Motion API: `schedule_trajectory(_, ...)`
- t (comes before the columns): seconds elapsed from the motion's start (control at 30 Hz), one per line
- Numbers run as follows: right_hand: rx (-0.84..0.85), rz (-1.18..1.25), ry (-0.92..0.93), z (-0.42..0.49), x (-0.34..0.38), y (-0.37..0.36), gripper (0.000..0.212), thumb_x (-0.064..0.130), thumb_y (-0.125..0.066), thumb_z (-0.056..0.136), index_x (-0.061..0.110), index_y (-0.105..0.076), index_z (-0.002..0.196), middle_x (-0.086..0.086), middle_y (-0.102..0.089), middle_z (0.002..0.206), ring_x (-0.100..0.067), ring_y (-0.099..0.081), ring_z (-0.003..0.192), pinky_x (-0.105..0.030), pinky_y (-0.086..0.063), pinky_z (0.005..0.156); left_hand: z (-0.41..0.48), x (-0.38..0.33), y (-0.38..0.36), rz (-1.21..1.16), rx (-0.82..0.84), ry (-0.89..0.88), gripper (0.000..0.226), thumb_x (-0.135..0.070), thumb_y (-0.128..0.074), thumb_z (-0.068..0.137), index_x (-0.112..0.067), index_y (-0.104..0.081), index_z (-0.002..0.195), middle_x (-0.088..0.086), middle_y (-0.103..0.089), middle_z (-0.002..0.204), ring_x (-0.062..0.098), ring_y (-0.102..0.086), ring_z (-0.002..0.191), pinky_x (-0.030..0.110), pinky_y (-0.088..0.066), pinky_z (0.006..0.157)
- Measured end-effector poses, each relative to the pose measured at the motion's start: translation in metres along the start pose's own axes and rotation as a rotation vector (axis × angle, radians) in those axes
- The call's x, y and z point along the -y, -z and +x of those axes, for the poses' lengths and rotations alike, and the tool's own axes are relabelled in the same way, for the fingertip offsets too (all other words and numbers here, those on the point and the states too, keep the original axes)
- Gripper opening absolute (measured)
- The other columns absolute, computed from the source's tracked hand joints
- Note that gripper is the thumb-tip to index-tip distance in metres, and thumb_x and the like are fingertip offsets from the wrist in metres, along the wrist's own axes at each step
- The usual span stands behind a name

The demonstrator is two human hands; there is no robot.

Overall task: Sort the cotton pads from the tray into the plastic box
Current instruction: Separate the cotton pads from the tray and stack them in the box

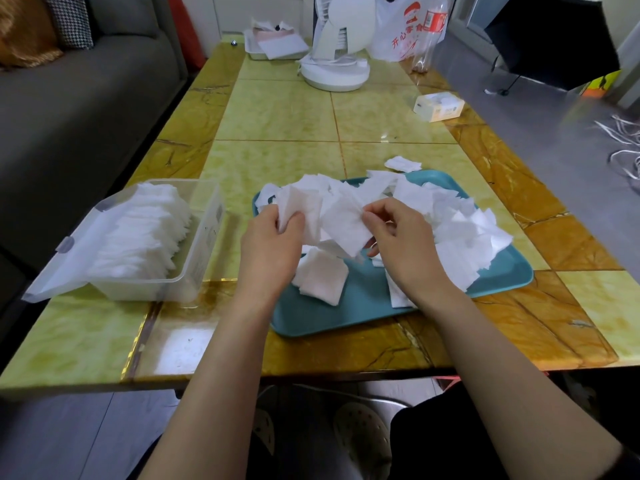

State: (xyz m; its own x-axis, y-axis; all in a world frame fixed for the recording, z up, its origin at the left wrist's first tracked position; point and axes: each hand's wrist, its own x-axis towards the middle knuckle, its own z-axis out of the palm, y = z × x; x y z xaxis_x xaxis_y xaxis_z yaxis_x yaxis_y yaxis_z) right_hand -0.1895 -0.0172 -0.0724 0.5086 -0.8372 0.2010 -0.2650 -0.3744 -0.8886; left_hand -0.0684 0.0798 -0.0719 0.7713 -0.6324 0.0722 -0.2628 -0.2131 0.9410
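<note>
left hand (273, 233) — fingers curled round a bunch of white square cotton pads (298, 206) above the teal plastic tray (363, 306). right hand (398, 237) — thumb and fingertips pinch a single pad (346, 226) by its edge. loose pads (450, 223) lie heaped on the tray. the clear rectangular plastic box (194, 271), left of the tray, lid open, holds a stacked row of pads (138, 233). a stray pad (403, 164) lies on the yellow-green marble table (277, 112) just beyond the tray.

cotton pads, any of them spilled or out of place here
Yes: one cotton pad lies on the table just beyond the tray's far edge, off the tray. A few more pads overhang the tray's far-left rim.
</note>
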Motion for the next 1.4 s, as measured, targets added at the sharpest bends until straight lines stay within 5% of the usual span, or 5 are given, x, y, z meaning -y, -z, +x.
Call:
schedule_trajectory(0.4,-0.077,-0.142,-0.029,0.000,-0.004,0.001,0.007,0.018,-0.049,0.096,0.017,-0.054,0.091,0.002,-0.059,0.077,-0.022,-0.064,0.075,-0.045,-0.055,0.075,-0.007,-0.015,-0.002,-0.419,0.236,0.225,0.018,-0.017,-0.050,0.097,-0.025,-0.065,0.092,-0.005,-0.068,0.091,0.015,-0.062,0.089,0.033,-0.052,0.083)
schedule_trajectory(0.87,0.129,-0.092,0.028,-0.001,0.001,-0.005,0.009,0.014,-0.051,0.094,0.016,-0.060,0.092,0.007,-0.060,0.081,-0.006,-0.055,0.077,-0.009,-0.041,0.067,-0.010,-0.014,-0.008,-0.237,0.294,0.180,0.020,-0.014,-0.049,0.096,-0.016,-0.068,0.090,0.003,-0.067,0.094,0.018,-0.058,0.092,0.037,-0.046,0.090)
schedule_trajectory(1.17,0.042,0.375,0.021,0.001,0.014,0.008,0.026,0.014,-0.057,0.093,0.019,-0.050,0.068,0.017,-0.049,0.056,0.000,-0.045,0.057,-0.015,-0.040,0.059,-0.003,-0.002,-0.003,-0.210,0.103,0.106,0.026,-0.013,-0.047,0.097,0.009,-0.059,0.102,0.014,-0.057,0.086,0.019,-0.049,0.079,0.032,-0.039,0.070)
schedule_trajectory(1.27,0.259,0.643,-0.069,-0.005,0.023,0.005,0.009,0.011,-0.054,0.093,0.008,-0.061,0.090,0.001,-0.068,0.075,-0.010,-0.064,0.072,-0.021,-0.054,0.068,-0.006,-0.005,-0.005,-0.213,0.141,0.086,0.023,-0.017,-0.050,0.097,-0.001,-0.066,0.101,0.020,-0.069,0.098,0.022,-0.061,0.087,0.038,-0.048,0.078)
schedule_trajectory(1.4,0.130,0.463,-0.138,-0.004,0.016,-0.006,0.014,0.014,-0.059,0.091,0.003,-0.063,0.099,-0.013,-0.071,0.094,-0.018,-0.067,0.086,-0.032,-0.056,0.081,-0.012,-0.012,-0.007,-0.207,0.229,0.055,0.025,-0.023,-0.050,0.098,-0.008,-0.069,0.096,0.010,-0.073,0.094,0.010,-0.061,0.080,0.026,-0.047,0.073)
